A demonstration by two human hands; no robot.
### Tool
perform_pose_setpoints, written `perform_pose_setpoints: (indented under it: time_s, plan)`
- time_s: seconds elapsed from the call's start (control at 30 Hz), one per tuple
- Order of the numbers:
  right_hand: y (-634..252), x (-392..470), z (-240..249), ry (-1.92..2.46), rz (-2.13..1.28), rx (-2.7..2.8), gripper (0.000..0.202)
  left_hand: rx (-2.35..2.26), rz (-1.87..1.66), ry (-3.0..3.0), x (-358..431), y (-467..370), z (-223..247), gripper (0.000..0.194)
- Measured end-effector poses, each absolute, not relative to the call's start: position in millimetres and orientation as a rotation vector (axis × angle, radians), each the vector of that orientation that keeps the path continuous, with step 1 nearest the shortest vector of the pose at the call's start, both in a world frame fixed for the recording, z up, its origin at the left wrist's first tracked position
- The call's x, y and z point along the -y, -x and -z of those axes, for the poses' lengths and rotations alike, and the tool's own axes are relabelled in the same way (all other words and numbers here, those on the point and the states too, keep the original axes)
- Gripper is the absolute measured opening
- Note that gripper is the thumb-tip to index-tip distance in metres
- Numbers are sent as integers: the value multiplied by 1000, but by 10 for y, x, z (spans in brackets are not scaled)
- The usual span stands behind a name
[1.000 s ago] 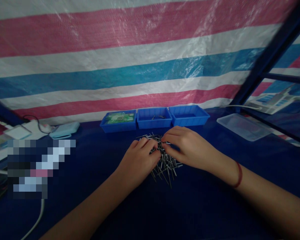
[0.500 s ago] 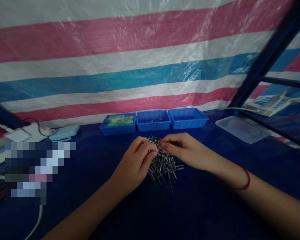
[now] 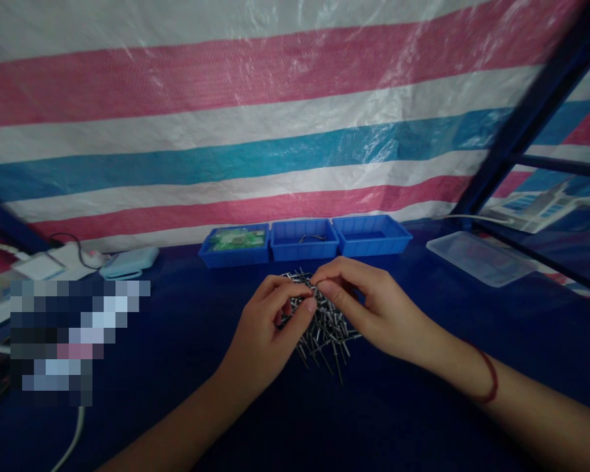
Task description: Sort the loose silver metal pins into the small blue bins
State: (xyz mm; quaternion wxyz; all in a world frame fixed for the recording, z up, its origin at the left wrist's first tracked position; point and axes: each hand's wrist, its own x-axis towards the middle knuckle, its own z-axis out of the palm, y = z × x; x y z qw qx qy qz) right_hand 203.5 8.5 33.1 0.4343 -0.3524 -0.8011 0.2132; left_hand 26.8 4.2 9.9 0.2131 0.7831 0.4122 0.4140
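A loose heap of silvery blind rivets lies on the dark blue table, partly covered by my hands. Over its far part my left hand curls, thumb and forefinger closed near a small metal piece that looks like one of the rivets. From the other side my right hand pinches at the same spot, its fingertips almost meeting those of the left. Fingers hide most of the piece between them.
Behind the heap stand three blue bins: the left bin with green-tinted packets, the middle bin with a few rivets, and the right bin. A translucent lid lies right; a light blue case and cables lie left.
My left thumb and forefinger have loosened slightly. The right hand has turned a little and come closer to the left fingertips. The view has shifted slightly.
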Motion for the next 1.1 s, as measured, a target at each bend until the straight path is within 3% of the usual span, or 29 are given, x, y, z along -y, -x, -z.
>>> perform_pose_setpoints:
  time_s: [0.3, 0.73, 0.9, 1.1]
  plan:
    - [-1990, -60, -268, 937, -764, 1893, 15, -1112, -1144, -2116, -33, -272, -123, 10]
    - [-1994, -36, -293, 850, -564, 1975, 10, -1120, -1121, -2147, -47, -284, -101, 11]
    - [-2006, -67, -269, 829, -563, 1965, 10, -1188, -1264, -2178, -38, -274, -107, 5]
    - [-1982, -90, -229, 848, -669, 1924, 11, -1217, -1457, -2321, -16, -262, -121, 10]
